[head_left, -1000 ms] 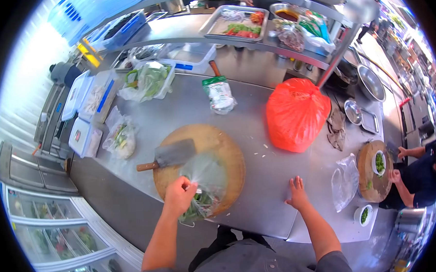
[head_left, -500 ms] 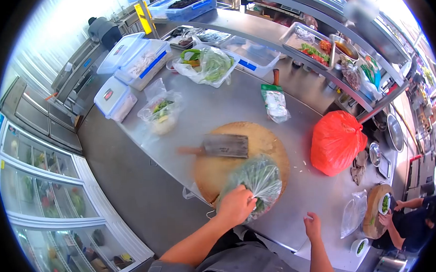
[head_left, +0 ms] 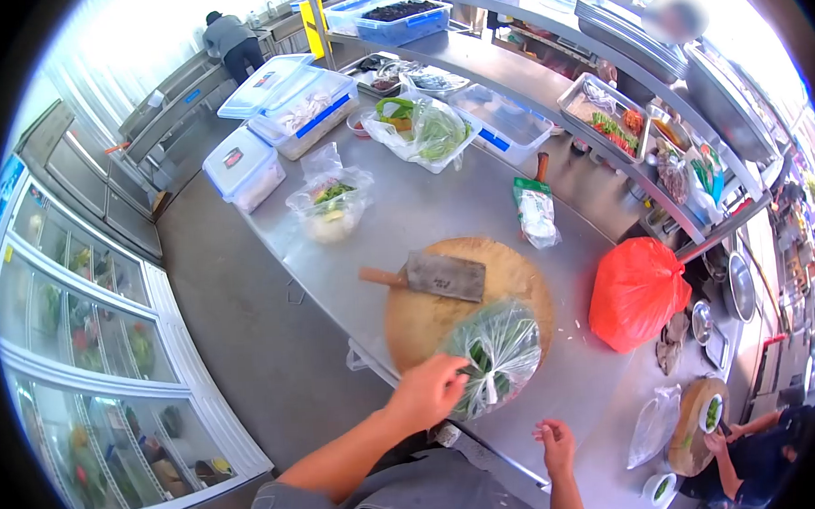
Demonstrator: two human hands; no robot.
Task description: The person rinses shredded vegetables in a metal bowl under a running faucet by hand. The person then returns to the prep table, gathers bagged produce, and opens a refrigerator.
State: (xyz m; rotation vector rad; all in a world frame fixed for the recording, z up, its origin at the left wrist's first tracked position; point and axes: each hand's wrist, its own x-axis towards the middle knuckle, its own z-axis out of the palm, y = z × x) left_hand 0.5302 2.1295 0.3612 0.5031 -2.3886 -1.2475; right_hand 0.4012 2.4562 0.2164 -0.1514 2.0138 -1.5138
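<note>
Left fingers (head_left: 452, 365) curl partway at the left of the clear bag (head_left: 513, 337), hold unclear.

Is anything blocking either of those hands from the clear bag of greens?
Nothing visible. The left hand is right at the bag of greens; whether it touches is unclear. Between the right hand and the bag is just metal tabletop. The cleaver lies beyond the bag.

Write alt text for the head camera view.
A person's left hand is at the edge of a clear bag of greens on a round wooden board, where a cleaver lies. The right hand, apparently empty, is near the edge of the steel table.
</note>
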